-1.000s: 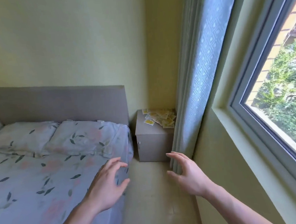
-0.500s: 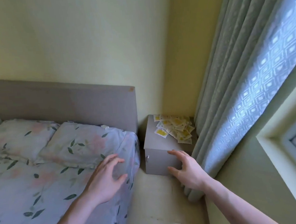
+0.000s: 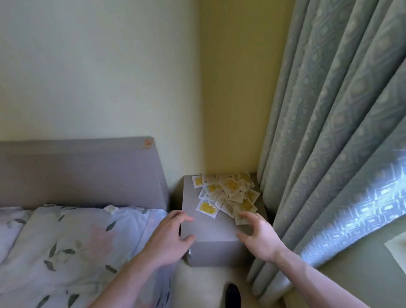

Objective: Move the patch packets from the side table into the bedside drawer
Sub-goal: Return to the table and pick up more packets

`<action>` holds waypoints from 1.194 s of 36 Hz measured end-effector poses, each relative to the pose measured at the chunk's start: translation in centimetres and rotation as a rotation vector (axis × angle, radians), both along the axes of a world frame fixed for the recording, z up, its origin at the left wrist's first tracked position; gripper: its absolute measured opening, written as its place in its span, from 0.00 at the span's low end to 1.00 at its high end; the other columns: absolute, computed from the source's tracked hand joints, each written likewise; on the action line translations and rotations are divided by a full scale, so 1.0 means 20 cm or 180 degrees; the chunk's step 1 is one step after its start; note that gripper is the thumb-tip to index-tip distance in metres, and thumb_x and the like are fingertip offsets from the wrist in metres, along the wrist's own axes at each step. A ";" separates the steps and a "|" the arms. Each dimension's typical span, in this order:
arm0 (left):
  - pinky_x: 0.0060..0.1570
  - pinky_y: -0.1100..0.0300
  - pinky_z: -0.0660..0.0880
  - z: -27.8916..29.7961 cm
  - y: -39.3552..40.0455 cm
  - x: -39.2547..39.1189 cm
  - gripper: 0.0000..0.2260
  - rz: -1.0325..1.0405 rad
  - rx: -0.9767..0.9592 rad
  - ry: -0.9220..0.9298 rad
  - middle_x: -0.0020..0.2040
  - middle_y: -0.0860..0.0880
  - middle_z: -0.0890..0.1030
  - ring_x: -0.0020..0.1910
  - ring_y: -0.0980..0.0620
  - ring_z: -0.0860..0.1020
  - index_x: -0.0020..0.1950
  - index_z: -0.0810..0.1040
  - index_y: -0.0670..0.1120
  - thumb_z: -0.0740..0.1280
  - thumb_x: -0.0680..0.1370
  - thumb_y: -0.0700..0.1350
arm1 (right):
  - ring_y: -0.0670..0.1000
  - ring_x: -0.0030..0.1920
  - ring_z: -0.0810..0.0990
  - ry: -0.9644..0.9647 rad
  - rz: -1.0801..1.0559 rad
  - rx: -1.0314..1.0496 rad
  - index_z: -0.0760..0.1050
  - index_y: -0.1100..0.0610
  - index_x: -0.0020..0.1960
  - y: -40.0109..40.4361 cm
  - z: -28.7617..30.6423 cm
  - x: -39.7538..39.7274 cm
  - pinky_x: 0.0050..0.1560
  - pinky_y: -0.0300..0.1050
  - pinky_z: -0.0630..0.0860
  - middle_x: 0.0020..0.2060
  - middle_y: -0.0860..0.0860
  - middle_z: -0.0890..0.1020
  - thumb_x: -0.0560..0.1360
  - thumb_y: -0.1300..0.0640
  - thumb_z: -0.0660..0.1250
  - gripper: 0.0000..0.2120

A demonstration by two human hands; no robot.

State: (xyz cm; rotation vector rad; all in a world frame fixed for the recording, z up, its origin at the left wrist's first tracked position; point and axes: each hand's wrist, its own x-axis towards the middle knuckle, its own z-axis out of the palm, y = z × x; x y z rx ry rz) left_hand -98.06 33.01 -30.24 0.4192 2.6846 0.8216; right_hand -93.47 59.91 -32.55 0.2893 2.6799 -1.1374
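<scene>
My right hand (image 3: 259, 237) has come forward over the front right part of the tabletop (image 3: 209, 228); a second ago it was still in the air before the cabinet. Its fingers are spread and a little bent, holding nothing, with the fingertips just beside the nearest patch packets (image 3: 229, 196). My left hand (image 3: 170, 239) has moved from above the bed (image 3: 60, 255) to the left front corner of the tabletop, also spread and holding nothing; I cannot tell if it touches. So I think the walk to the table is finished and the picking can begin.

The packets lie in a loose heap at the back right, none taken yet. The drawer front (image 3: 214, 255) below looks closed, so it must be opened first. The curtain (image 3: 328, 145) hangs close on the right and the bed presses on the left.
</scene>
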 end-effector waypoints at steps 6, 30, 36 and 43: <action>0.67 0.61 0.67 -0.20 0.19 -0.43 0.17 0.0144 -0.0087 -0.0468 0.64 0.60 0.71 0.65 0.58 0.72 0.64 0.75 0.56 0.70 0.75 0.52 | 0.50 0.64 0.76 -0.0174 -0.0264 -0.0184 0.74 0.50 0.68 0.19 -0.20 -0.50 0.64 0.35 0.68 0.63 0.49 0.78 0.73 0.56 0.71 0.23; 0.51 0.63 0.76 -1.55 0.68 -1.41 0.12 0.0684 0.0219 -0.1550 0.56 0.62 0.76 0.48 0.60 0.79 0.57 0.76 0.57 0.71 0.75 0.50 | 0.55 0.70 0.70 -0.0710 -0.0989 0.0303 0.66 0.54 0.74 0.51 -1.38 -1.76 0.68 0.48 0.69 0.69 0.52 0.71 0.73 0.42 0.71 0.34; 0.46 0.69 0.72 -1.81 0.71 -1.47 0.11 0.0667 0.0227 -0.1527 0.56 0.62 0.77 0.46 0.62 0.79 0.56 0.75 0.57 0.72 0.76 0.50 | 0.58 0.67 0.71 -0.0609 -0.1316 0.0730 0.69 0.52 0.71 0.50 -1.73 -1.91 0.65 0.56 0.72 0.67 0.53 0.74 0.68 0.36 0.72 0.37; 0.50 0.64 0.76 -1.96 0.76 -1.51 0.13 0.0757 0.0198 -0.1564 0.55 0.59 0.77 0.46 0.59 0.80 0.55 0.72 0.57 0.73 0.75 0.50 | 0.58 0.54 0.80 -0.0611 -0.1867 0.0241 0.75 0.49 0.56 0.53 -1.82 -1.90 0.57 0.57 0.77 0.52 0.51 0.82 0.68 0.45 0.77 0.20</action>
